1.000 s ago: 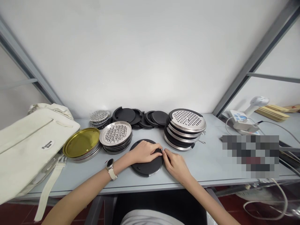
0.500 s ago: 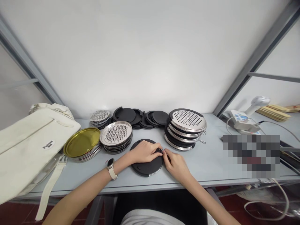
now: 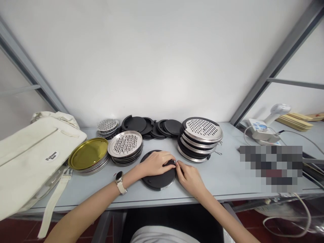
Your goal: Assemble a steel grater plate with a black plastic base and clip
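Observation:
A round black disc [image 3: 161,182] with a thin metal rim showing underneath lies flat at the front middle of the table. My left hand [image 3: 159,164] rests over its top, fingers curled round the right edge and gripping it. At that edge, fingertips of my right hand [image 3: 188,177] pinch a small metal piece, mostly hidden between both hands. Just right of them stands a pile of round graters [image 3: 202,130] in black frames, small wire loops sticking out at its right side. Behind my left wrist is a stack of bare metal grater discs [image 3: 126,144].
Gold-coloured round plates [image 3: 88,153] are stacked at left beside a cream bag [image 3: 37,152]. Small perforated discs [image 3: 108,125] and several black round parts [image 3: 136,124] line the wall. At right stand a white device with a cable [image 3: 263,131] and wooden pieces [image 3: 295,122].
Both hands stay at the disc's right edge with almost the same grip. Only a very slight shift of the fingers and the view shows.

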Action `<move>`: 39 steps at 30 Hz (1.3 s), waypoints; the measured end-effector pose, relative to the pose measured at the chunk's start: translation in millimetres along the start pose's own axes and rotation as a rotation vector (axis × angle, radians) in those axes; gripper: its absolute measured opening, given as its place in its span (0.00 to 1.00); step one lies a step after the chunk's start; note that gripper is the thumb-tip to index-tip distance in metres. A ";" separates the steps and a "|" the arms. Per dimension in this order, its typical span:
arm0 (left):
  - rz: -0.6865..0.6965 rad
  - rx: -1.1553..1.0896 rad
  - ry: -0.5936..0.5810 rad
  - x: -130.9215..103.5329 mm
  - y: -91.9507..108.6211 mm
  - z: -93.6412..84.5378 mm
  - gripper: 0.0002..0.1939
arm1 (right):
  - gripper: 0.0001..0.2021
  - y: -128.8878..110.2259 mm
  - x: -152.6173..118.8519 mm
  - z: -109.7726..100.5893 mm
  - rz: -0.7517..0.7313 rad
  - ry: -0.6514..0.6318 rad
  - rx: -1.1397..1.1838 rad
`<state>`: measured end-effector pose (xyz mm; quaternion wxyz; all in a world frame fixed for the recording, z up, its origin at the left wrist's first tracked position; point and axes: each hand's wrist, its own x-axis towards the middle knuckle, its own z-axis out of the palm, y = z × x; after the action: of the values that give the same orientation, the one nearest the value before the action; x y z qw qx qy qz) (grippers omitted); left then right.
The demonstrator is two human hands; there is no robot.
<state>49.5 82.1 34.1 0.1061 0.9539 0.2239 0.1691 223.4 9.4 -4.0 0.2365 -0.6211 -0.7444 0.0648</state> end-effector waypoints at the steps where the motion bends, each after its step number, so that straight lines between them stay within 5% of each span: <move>1: 0.001 -0.010 0.016 0.0 0.3 -0.2 0.12 | 0.16 -0.1 0.2 -0.1 0.001 -0.002 -0.002; 9: 0.065 -0.125 0.017 2.3 3.9 -4.8 0.12 | 0.17 -0.2 0.3 -0.1 0.004 -0.006 -0.021; 39: 0.095 -0.003 0.052 0.9 0.7 -1.0 0.09 | 0.17 -0.8 0.0 0.0 0.004 -0.010 -0.022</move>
<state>50.2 82.1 35.5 0.0935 0.9586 0.1810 0.1988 222.7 9.3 -3.7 0.2256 -0.6247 -0.7451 0.0603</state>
